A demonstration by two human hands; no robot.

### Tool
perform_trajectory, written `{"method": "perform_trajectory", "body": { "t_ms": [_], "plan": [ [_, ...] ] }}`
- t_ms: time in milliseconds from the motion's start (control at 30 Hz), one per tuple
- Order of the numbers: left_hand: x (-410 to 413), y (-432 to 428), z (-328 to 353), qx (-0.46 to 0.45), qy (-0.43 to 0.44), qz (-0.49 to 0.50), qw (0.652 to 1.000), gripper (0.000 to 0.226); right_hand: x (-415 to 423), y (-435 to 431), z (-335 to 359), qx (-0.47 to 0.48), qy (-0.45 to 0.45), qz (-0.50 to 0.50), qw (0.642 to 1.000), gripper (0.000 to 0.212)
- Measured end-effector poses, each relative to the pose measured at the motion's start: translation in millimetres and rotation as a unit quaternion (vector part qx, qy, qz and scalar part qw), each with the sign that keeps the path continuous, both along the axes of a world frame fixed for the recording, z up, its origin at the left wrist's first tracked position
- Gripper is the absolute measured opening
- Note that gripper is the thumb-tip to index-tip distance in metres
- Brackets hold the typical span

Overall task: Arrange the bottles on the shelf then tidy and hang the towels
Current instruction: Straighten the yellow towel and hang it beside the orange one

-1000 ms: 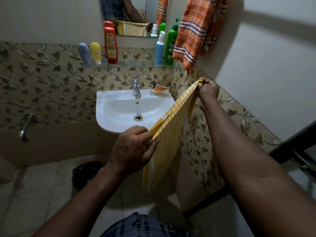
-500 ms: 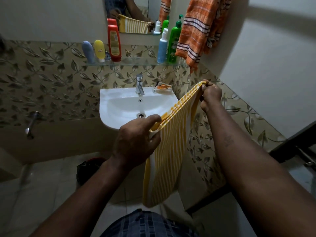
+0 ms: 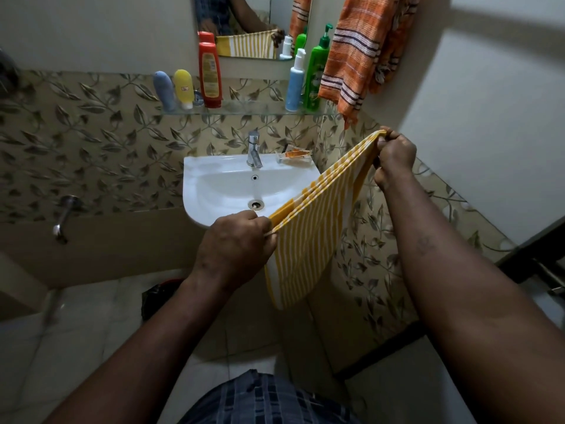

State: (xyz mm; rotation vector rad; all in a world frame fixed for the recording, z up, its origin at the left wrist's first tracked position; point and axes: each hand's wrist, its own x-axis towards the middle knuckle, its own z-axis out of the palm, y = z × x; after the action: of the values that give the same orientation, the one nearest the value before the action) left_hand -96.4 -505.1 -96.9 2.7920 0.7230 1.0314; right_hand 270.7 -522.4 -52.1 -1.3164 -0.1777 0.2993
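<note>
**While the glass shelf [image 3: 253, 109] stands in order, the yellow striped towel [image 3: 308, 240] waits to be hung**

Because five bottles already stand upright along the glass shelf, the first half of the task looks done and the towel step is in hand. A blue-grey bottle [image 3: 164, 90], a yellow bottle [image 3: 182, 87] and a red bottle [image 3: 209, 71] are at its left end. A pale blue pump bottle [image 3: 296, 84] and a green pump bottle [image 3: 316, 75] are at its right.

Below, in front of the white sink [image 3: 195, 179], the left hand [image 3: 235, 243] pinches the near corner of the yellow striped towel, fingers curled. That towel is pulled taut, rising away to the right. It looks folded over on itself, with layered edges showing along the top, and its free part hangs beside the white sink. At the far corner the right hand [image 3: 394, 157] grips the other end, fingers closed round the bunched edge. Above that hand an orange striped towel [image 3: 357, 56] hangs on the wall; what holds it is out of view.

By my reading, the next move calls for raising the yellow striped towel to a hanging place beside the orange striped towel. Both corners should be kept pinched so the fold holds, and the green pump bottle must not be knocked. Whether a free hook is there cannot be told.
</note>
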Motion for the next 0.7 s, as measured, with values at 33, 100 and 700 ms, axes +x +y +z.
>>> {"method": "perform_trajectory", "body": {
  "t_ms": [33,100,700],
  "plan": [
    [-0.9,0.9,0.4,-0.002,0.005,0.004,1.0,0.026,2.6,0.3,0.3,-0.007,-0.011,-0.002,1.0,0.038],
    [-3.0,2.9,2.1,-0.004,0.008,0.002,1.0,0.025,8.9,1.7,-0.5,-0.026,-0.033,-0.008,0.999,0.035],
    [-6.0,-15.3,49.5,-0.266,-0.08,-0.303,0.912,0.015,-5.8,15.1,-44.0,-0.133,-0.017,0.019,0.991,0.029]
  ]
}}
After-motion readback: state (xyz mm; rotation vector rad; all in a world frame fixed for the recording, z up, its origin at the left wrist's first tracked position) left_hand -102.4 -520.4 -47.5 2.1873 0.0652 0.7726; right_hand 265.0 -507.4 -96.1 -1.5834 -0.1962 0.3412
